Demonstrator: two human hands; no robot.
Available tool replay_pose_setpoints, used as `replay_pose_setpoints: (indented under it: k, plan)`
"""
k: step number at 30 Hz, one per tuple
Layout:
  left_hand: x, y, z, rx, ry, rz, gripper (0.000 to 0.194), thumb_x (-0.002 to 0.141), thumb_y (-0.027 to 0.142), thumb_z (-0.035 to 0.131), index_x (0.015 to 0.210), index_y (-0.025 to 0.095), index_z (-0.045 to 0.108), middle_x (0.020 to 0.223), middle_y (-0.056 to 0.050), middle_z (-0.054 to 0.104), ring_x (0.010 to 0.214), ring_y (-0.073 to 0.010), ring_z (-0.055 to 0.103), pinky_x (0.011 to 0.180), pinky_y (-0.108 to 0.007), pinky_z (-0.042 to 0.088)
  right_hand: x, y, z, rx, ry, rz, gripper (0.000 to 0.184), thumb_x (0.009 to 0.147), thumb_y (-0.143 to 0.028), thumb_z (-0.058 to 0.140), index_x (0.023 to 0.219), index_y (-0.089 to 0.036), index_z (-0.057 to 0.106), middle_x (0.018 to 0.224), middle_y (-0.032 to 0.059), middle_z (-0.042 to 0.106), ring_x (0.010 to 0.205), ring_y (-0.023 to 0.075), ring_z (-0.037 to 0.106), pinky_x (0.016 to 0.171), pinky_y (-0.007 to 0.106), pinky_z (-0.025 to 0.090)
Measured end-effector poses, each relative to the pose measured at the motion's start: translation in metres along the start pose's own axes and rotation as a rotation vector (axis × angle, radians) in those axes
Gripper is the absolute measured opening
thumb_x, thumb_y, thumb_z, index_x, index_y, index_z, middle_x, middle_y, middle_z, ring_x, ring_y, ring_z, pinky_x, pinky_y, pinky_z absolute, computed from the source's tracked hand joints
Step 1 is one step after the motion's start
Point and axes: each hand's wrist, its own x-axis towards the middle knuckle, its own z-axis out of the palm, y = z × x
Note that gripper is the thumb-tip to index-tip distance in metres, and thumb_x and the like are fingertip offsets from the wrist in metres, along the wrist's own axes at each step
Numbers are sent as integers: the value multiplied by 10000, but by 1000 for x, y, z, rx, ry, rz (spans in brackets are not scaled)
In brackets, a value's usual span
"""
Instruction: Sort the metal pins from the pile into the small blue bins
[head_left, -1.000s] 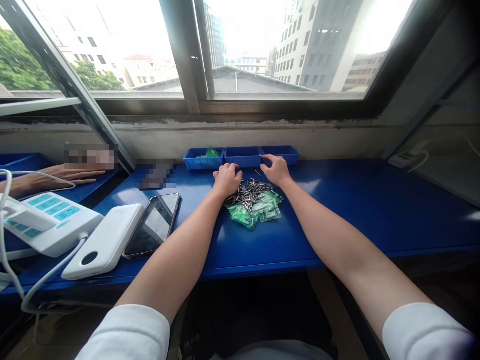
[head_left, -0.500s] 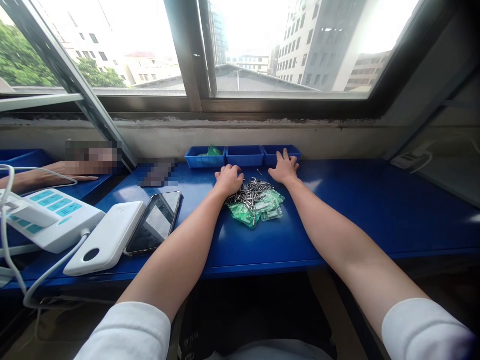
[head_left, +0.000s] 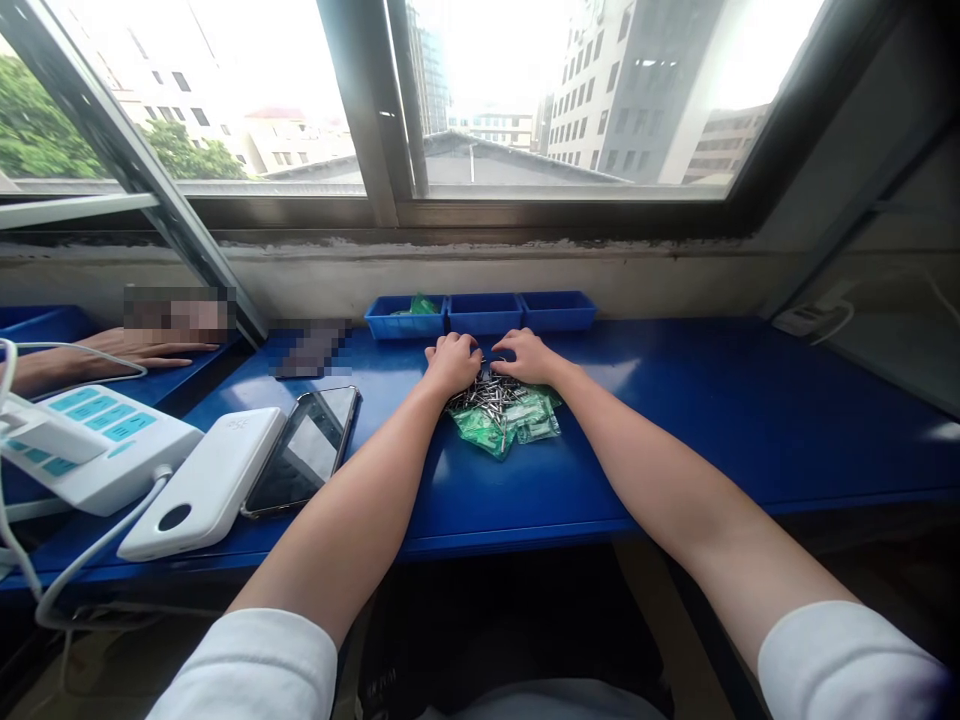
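Blue tabletop carries green packets along the near side of a pile of metal pieces. At the pile's far left, the left hand curls its fingers; at its far right, the right hand bends over it. Whether either pinches a piece, I cannot tell. Beyond the pile stand three blue bins, then a window.

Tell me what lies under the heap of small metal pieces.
Green plastic packets stick out beneath the near side of the small metal pieces; what lies under the rest is covered.
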Motion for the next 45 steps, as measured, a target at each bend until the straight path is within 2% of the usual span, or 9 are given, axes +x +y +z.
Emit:
replay_pose_setpoints:
  k: [2,5,8,15,19,23,30,36,45]
  plan:
    - [0,0,0,0,9,-1,292,869,356,396,1036,254,612,1174,-90,578,1150,-294,456,941,-478,347,0,-2,2,22,-46,-15,281,763,-349,631,968,-181,722,1021,89,640,967,222,564,910,347,422]
    - [0,-1,1,-3,11,8,285,868,359,403,1028,256,615,1164,-96,582,1137,-296,464,935,-477,352,0,-4,1,78,-45,-19,202,766,-272,628,899,-168,739,928,74,657,819,166,606,815,279,457]
    - [0,0,0,-12,11,16,279,865,360,411,1018,253,618,1157,-106,583,1134,-306,466,929,-486,352,0,-7,0,104,-33,-20,146,744,-234,639,825,-173,744,847,55,682,759,164,614,742,266,460]
    - [-1,1,0,-22,-4,15,268,864,358,422,1014,257,620,1167,-101,578,1143,-303,462,942,-479,345,1,-8,1,145,-32,-42,102,736,-199,626,754,-180,725,775,28,707,726,157,615,695,252,442]
    - [-1,0,0,-25,-7,24,284,864,368,422,1027,249,621,1172,-105,578,1147,-308,459,938,-482,348,0,-8,1,169,33,-56,112,743,-193,596,760,-170,705,803,32,694,752,149,605,719,245,439]
    - [-1,0,-1,-34,0,28,290,873,372,410,1027,249,622,1166,-104,583,1145,-301,462,931,-478,351,0,-10,0,234,140,1,144,775,-226,550,790,-156,675,793,37,673,737,148,586,698,254,434]
    - [-3,4,-5,-77,34,94,313,909,344,360,1033,269,638,1135,-75,602,1118,-268,491,907,-435,360,4,-9,-2,560,211,45,193,757,-351,579,778,-168,635,728,7,631,637,121,516,633,252,428]
    - [-5,8,-8,-116,36,145,310,916,325,376,1027,262,659,1117,-59,619,1107,-239,508,900,-392,363,6,-10,-3,848,155,88,243,684,-404,650,762,-175,621,692,4,638,584,106,500,565,245,419]
    - [-9,10,-13,-186,55,245,285,879,366,450,963,217,678,1066,-55,647,1069,-228,546,907,-356,361,6,-9,-3,1003,145,148,298,629,-431,698,756,-176,612,690,12,651,535,90,468,482,229,346]
